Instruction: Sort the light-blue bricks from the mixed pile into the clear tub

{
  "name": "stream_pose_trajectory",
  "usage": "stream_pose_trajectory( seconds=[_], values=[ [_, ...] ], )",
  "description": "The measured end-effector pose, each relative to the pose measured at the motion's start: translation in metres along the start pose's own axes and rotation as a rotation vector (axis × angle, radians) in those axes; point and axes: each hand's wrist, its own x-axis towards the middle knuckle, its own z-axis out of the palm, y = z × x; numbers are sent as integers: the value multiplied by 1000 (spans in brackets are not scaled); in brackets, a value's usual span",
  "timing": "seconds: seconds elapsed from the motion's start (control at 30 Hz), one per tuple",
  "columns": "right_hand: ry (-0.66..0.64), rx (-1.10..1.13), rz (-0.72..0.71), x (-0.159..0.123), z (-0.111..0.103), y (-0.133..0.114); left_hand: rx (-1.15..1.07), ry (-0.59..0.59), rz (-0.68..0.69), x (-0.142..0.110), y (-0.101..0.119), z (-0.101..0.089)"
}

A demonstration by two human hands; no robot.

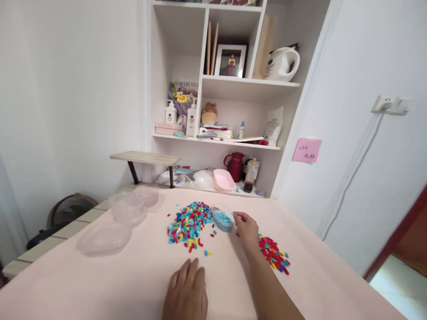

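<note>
Right hand (246, 229) at the tub (227, 230) of blue pieces (222, 218)

The clear tub sits on the pink table (133, 284), between two heaps of small coloured pieces, with a layer of light-blue ones inside it. The right hand reaches in from the right, its wrist bent over the near side of the right heap (273, 253), which is mostly red with some yellow and blue. Thumb and forefinger are drawn together at the tub's right rim. A speck of light blue shows at their tips, but I cannot tell whether they pinch a piece.

The left hand (187, 289) lies palm down on the table, fingers straight and side by side, gripping nothing. It is nearest to a few loose pieces (207, 253), blue and yellow, just beyond its fingertips.

The left heap (191, 222) is larger and mixed: blue, red, yellow, some green and white. It lies just beside the tub's left edge.

Further left stand clear containers (128, 208), with a clear lid (105, 235) lying nearer the person. Behind the table, a pink basin (224, 180) and a red jug (235, 166) rest at the foot of the shelves (233, 82).
</note>
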Motion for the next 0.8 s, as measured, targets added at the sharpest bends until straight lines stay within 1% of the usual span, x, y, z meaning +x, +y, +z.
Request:
stream_pose_trajectory(
  seconds=[0.1,0.17,0.2,0.27,0.33,0.4,0.53,0.63,0.8],
  values=[
    [-4,-12,-66,-3,2,-6,-1,-2,-2,0,0,0],
    [-32,-35,-167,-9,4,-13,-3,5,-4,0,0,0],
    [-70,-48,-243,-14,5,-17,-4,4,-5,0,1,1],
    [-213,-73,-416,-24,9,-25,-8,-4,-16,-1,2,1],
    [-406,-92,-552,-36,15,-32,-9,-12,-39,-2,3,1],
    [-557,-104,-607,-47,22,-37,-7,-13,-54,-2,4,2],
    [-756,-153,-672,-61,31,-40,-9,-18,-23,-3,2,2],
    [-825,-266,-752,-66,32,-43,-13,-12,-28,-3,2,1],
    [-848,-370,-888,-73,33,-51,-22,-23,-37,-5,5,2]
  ],
)
